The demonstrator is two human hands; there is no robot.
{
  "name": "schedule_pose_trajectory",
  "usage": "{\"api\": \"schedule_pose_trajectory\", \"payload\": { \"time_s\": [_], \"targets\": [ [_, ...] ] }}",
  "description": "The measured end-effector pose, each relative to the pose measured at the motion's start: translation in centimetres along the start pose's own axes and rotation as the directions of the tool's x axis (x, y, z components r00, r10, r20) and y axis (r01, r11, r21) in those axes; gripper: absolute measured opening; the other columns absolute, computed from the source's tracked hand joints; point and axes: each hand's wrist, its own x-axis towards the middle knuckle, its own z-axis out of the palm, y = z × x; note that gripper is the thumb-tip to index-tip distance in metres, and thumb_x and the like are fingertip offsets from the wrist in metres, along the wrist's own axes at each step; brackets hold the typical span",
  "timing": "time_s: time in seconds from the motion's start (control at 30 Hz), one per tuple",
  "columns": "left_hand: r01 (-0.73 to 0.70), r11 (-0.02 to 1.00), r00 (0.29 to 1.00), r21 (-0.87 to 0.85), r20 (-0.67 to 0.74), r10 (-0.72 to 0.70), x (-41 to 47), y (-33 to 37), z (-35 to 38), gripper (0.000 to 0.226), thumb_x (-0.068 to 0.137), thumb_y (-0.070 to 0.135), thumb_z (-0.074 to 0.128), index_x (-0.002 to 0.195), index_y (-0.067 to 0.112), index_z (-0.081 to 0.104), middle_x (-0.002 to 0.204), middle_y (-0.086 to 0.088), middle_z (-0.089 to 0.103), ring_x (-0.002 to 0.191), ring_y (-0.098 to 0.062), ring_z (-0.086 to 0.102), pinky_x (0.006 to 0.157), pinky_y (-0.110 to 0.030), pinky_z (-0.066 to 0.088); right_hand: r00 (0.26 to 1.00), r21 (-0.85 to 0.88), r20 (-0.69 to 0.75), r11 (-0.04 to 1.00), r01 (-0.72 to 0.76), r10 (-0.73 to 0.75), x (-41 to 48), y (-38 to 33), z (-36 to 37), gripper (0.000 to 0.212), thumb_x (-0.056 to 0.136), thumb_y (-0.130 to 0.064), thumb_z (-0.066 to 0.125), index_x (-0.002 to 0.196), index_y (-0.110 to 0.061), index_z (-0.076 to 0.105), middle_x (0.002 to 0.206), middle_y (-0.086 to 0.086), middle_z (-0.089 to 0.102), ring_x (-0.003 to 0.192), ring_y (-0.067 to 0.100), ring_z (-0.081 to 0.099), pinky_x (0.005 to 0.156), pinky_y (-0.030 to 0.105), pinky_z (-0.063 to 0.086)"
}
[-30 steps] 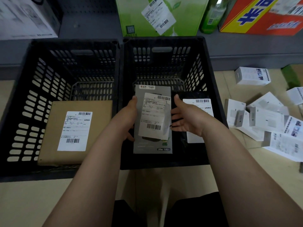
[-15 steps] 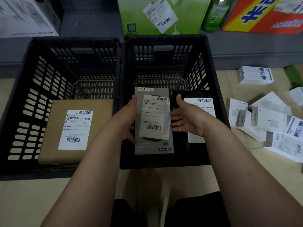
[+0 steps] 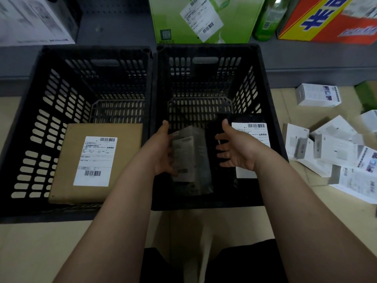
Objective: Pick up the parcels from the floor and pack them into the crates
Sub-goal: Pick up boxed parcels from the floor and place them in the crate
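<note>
Grey parcel: the flat grey parcel (image 3: 190, 160) sits low inside the right crate (image 3: 206, 56), blurred, just beside a black parcel (image 3: 246, 148) with a white label.
Left hand: the left hand (image 3: 162, 152) is at the parcel's left edge, fingers spread; whether it touches is hard to tell through the blur.
Right hand: the right hand (image 3: 237, 149) is open and clear of the parcel, holding nothing, palm turned inward.
Left crate: the left crate (image 3: 95, 56) holds one brown cardboard parcel (image 3: 95, 162), lying flat.
Floor pile: white boxes (image 3: 334, 152) lie scattered on the floor (image 3: 30, 242) right of the crates, not yet packed.
Handling, grey parcel: looks thin, light and fairly stiff, probably slick-faced; best pinched by its long edges.
Handling, white boxes: likely light, rigid card that dents at the corners; take one across its short sides, thumb opposite fingers.
</note>
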Motion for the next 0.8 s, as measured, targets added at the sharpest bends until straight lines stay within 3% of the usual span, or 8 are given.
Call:
{"api": "schedule_pose_trajectory", "payload": {
  "time_s": [0.17, 0.3, 0.47, 0.67, 0.8],
  "targets": [
    [-0.121, 0.992, 0.992, -0.026, 0.029, 0.122, 0.7, 0.5, -0.5, 0.070, 0.101, 0.067, 0.022, 0.154, 0.024, 0.036, 0.155, -0.016, 0.041, 0.140, -0.037, 0.040, 0.104, -0.061, 0.036, 0.995, 0.079, 0.085, 0.996, 0.040, -0.047, -0.6, -0.6, -0.3, 0.064, 0.100, -0.057, 0.037, 0.148, -0.014, 0.040, 0.151, 0.018, 0.043, 0.136, 0.040, 0.044, 0.100, 0.055, 0.044],
    [-0.167, 0.985, 0.983, -0.041, 0.065, 0.170, 1.5, 0.7, -0.9, 0.071, 0.100, 0.069, 0.022, 0.154, 0.026, 0.039, 0.157, -0.014, 0.039, 0.145, -0.036, 0.035, 0.116, -0.065, 0.026, 0.995, 0.091, 0.057, 0.993, 0.075, -0.080, -1.0, -0.6, -0.6, 0.048, 0.103, -0.042, 0.044, 0.142, -0.015, 0.047, 0.146, 0.016, 0.049, 0.131, 0.038, 0.050, 0.106, 0.055, 0.043],
    [-0.196, 0.980, 0.976, -0.036, 0.090, 0.198, 1.7, 1.0, -0.6, 0.069, 0.100, 0.069, 0.021, 0.153, 0.028, 0.040, 0.159, -0.011, 0.037, 0.145, -0.034, 0.035, 0.114, -0.061, 0.027, 0.995, 0.144, 0.021, 0.985, 0.091, -0.095, -1.4, -0.8, -1.1, 0.040, 0.103, -0.036, 0.046, 0.136, -0.013, 0.052, 0.143, 0.016, 0.053, 0.130, 0.038, 0.051, 0.104, 0.053, 0.046],
    [-0.289, 0.956, 0.948, -0.041, 0.123, 0.292, 1.2, 1.2, -1.1, 0.058, 0.101, 0.061, 0.033, 0.150, 0.032, 0.044, 0.156, -0.010, 0.042, 0.139, -0.030, 0.042, 0.115, -0.060, 0.030, 0.983, 0.206, 0.015, 0.962, 0.178, -0.185, -1.6, -1.3, -0.8, 0.034, 0.099, -0.025, 0.056, 0.132, -0.018, 0.056, 0.134, 0.012, 0.060, 0.119, 0.031, 0.060, 0.085, 0.048, 0.056],
    [-0.363, 0.929, 0.921, -0.076, 0.119, 0.370, 0.6, 1.6, -1.6, 0.056, 0.100, 0.058, 0.037, 0.149, 0.033, 0.045, 0.155, -0.008, 0.044, 0.141, -0.029, 0.041, 0.115, -0.059, 0.030, 0.976, 0.174, 0.048, 0.964, 0.203, -0.214, -1.4, -1.5, 0.3, 0.033, 0.096, -0.018, 0.060, 0.129, -0.022, 0.059, 0.127, 0.009, 0.063, 0.116, 0.029, 0.062, 0.085, 0.049, 0.056]
  ]
}}
